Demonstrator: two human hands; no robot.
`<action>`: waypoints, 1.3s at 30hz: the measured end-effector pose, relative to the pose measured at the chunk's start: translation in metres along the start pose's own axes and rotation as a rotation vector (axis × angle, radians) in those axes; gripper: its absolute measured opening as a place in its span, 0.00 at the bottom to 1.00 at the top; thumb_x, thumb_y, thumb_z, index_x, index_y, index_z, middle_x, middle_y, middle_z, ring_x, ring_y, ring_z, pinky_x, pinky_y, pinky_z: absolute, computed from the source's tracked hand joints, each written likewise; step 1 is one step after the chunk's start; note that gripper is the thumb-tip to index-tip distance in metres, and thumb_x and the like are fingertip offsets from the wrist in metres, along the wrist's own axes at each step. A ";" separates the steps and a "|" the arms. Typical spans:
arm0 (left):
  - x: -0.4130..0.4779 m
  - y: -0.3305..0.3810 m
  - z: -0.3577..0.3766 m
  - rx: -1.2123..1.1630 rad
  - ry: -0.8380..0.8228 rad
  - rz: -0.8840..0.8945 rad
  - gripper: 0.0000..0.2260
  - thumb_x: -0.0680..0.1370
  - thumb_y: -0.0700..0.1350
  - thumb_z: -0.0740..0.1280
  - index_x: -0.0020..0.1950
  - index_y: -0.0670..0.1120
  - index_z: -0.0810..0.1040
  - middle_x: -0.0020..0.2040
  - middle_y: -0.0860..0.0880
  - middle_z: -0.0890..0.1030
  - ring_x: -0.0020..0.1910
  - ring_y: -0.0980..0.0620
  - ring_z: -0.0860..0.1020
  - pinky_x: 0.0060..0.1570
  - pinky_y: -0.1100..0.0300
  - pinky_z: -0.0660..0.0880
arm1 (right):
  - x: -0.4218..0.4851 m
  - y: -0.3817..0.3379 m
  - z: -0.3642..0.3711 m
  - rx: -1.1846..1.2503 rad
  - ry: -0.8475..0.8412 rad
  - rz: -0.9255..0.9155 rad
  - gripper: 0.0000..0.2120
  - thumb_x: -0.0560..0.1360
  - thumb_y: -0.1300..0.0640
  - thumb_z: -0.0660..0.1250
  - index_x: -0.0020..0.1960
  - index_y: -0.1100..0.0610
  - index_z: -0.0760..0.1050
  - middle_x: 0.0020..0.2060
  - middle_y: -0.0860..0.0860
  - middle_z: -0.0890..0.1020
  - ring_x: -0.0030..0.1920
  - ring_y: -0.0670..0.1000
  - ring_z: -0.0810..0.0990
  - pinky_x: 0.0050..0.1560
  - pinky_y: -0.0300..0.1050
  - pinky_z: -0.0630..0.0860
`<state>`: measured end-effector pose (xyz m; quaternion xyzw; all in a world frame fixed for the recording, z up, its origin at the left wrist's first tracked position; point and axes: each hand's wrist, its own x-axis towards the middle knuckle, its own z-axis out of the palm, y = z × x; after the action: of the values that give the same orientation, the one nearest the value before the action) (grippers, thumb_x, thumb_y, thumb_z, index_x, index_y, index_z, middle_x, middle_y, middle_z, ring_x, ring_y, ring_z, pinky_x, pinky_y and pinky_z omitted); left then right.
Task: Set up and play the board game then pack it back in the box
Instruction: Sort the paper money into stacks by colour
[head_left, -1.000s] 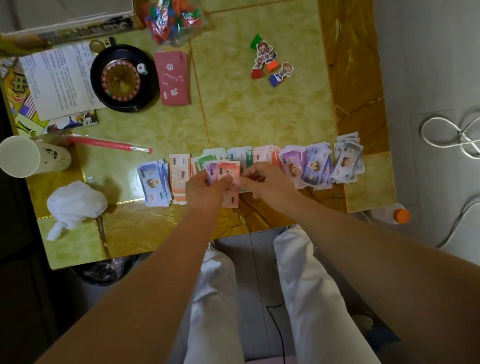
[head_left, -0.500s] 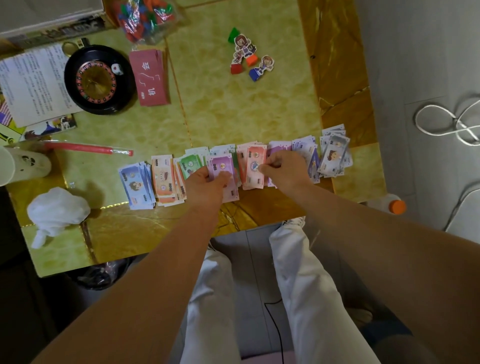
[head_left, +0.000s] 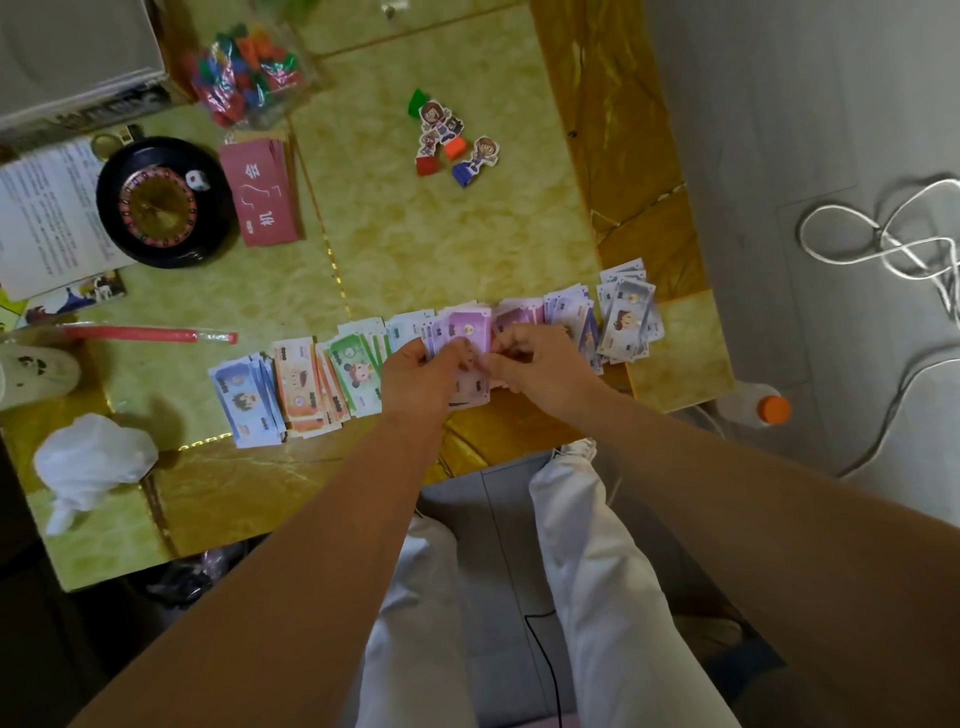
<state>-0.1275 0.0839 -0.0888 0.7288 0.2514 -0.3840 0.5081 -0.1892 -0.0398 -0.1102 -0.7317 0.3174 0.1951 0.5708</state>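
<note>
Hands meet dead centre at the near edge of the counter (head_left: 441, 234). The left hand (head_left: 418, 376) grips a wad of purple bills (head_left: 465, 332) from the left, and the right hand (head_left: 537, 364) pinches its right edge, fingers curled on paper. The wad's long axis points away from the person, like the piles laid side by side along that edge. The green pile (head_left: 353, 371) lies just beside the left hand, the lilac pile (head_left: 571, 322) just past the right. By my read, the right hand is nearer for dealing a bill rightward.
</note>
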 end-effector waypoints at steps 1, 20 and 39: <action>-0.001 0.000 0.003 -0.009 -0.011 0.006 0.05 0.77 0.40 0.68 0.45 0.39 0.77 0.43 0.37 0.80 0.40 0.42 0.81 0.44 0.44 0.80 | 0.000 0.002 -0.006 -0.011 0.025 0.014 0.09 0.75 0.55 0.71 0.40 0.60 0.79 0.34 0.57 0.80 0.34 0.48 0.75 0.38 0.43 0.72; -0.003 -0.006 0.033 0.058 0.043 0.007 0.09 0.74 0.41 0.73 0.40 0.42 0.74 0.40 0.41 0.77 0.39 0.46 0.77 0.42 0.49 0.78 | -0.012 0.021 -0.028 0.128 0.029 0.042 0.12 0.74 0.50 0.71 0.49 0.59 0.78 0.35 0.48 0.78 0.32 0.41 0.74 0.35 0.31 0.71; -0.005 -0.014 0.061 0.069 0.039 0.020 0.07 0.78 0.39 0.67 0.42 0.49 0.78 0.45 0.45 0.83 0.46 0.43 0.83 0.46 0.48 0.81 | 0.008 0.056 -0.063 -0.086 0.374 0.217 0.12 0.72 0.54 0.74 0.48 0.56 0.72 0.34 0.45 0.74 0.35 0.42 0.73 0.36 0.38 0.68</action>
<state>-0.1602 0.0318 -0.1038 0.7557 0.2406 -0.3731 0.4815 -0.2270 -0.1105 -0.1380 -0.7403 0.4863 0.1295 0.4458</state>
